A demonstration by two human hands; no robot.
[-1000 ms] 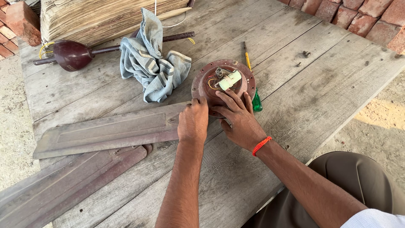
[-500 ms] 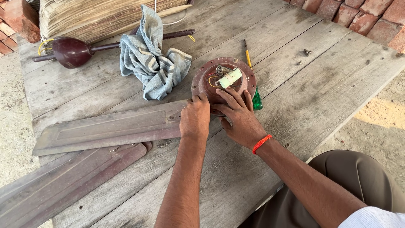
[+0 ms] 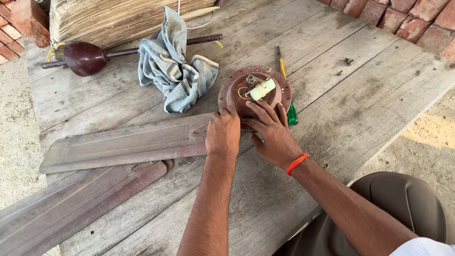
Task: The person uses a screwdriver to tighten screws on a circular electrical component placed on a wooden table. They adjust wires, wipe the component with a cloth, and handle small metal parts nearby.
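Note:
A round brown fan motor housing (image 3: 246, 90) lies on the wooden table (image 3: 360, 95), with a pale green capacitor (image 3: 262, 88) and wires on top. A long brown fan blade (image 3: 123, 144) points left from it. My left hand (image 3: 222, 132) presses on the blade's end where it meets the motor. My right hand (image 3: 270, 130) rests fingers spread on the motor's near edge; an orange band circles its wrist.
A second fan blade (image 3: 80, 204) lies at the lower left. A crumpled grey-blue cloth (image 3: 175, 71), a dark red fan rod with canopy (image 3: 85, 57), a green-handled screwdriver (image 3: 290, 111) and loose screws (image 3: 348, 61) lie around. Bricks (image 3: 403, 14) border the top right.
Both hands stay at the joint between blade and motor. The view has shifted slightly; nothing else has moved.

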